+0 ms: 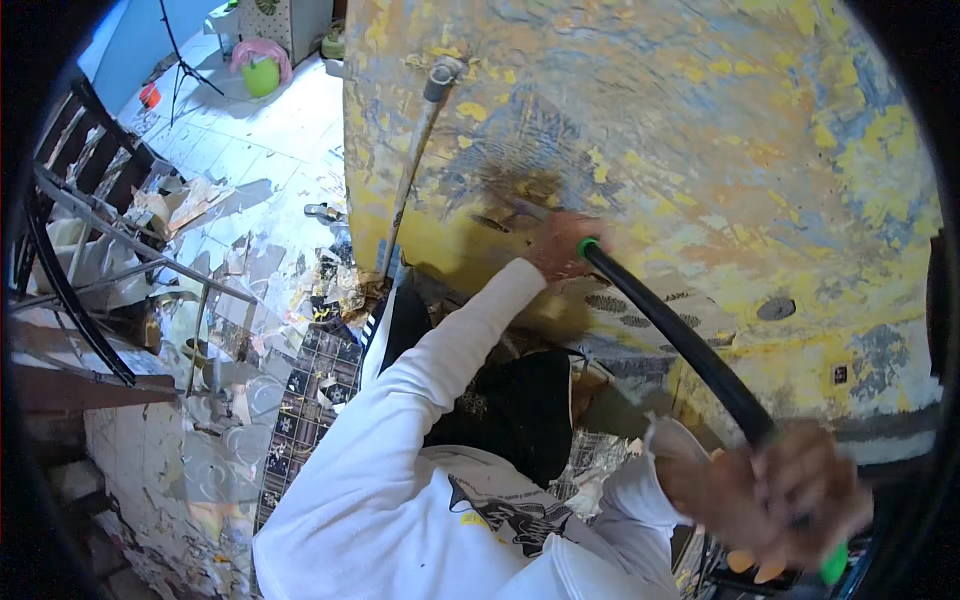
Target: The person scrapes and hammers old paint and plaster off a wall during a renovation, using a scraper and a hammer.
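A long tool with a black handle (679, 330) and a green ring slants across the view. My left hand (570, 244) is shut around it near the wall, just above the green ring. Beyond that hand the tool's far end is blurred against the wall, so its kind cannot be told. My right hand (795, 495), also blurred, grips the handle's near end at lower right. The wall (675, 150) has patchy, scraped yellow, blue and tan paint, with a brown blurred area beside my left hand.
A pipe (414, 154) runs along the wall's left side. Paint flakes and debris (247, 405) litter the floor at left, near a metal frame (142, 251). Farther back are a tripod (180, 67) and a lime-green bucket (261, 77). A wall socket (840, 373) is at right.
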The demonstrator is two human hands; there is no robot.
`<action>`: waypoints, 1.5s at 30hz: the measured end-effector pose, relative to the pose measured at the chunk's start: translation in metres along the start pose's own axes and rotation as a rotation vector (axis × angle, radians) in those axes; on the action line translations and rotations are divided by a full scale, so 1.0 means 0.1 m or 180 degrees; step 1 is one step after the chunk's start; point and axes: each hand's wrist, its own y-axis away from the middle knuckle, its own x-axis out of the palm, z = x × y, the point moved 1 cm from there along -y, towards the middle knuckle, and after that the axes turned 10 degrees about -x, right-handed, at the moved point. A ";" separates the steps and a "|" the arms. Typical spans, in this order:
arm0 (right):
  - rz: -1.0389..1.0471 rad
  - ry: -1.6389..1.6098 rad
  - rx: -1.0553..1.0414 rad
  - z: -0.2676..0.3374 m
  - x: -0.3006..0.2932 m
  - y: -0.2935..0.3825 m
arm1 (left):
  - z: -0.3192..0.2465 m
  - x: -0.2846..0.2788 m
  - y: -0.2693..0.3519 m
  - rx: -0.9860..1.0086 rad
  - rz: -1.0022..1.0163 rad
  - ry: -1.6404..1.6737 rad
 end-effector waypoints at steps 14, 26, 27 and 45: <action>0.0074 0.0240 0.0019 0.18 0.16 -0.46 | -0.36 -0.06 -0.40 0.0758 -0.0708 -0.0255; -0.0125 0.0672 0.0403 0.47 -0.56 -0.14 | -0.40 -0.40 0.34 0.0145 0.0414 -0.1138; -0.0513 0.1044 0.0375 0.52 -0.73 0.00 | -0.40 -0.50 0.53 0.0456 0.0231 -0.1336; 0.3328 0.3699 0.2620 0.75 -2.01 2.20 | -0.96 -1.12 1.36 -0.0078 0.2733 -0.3077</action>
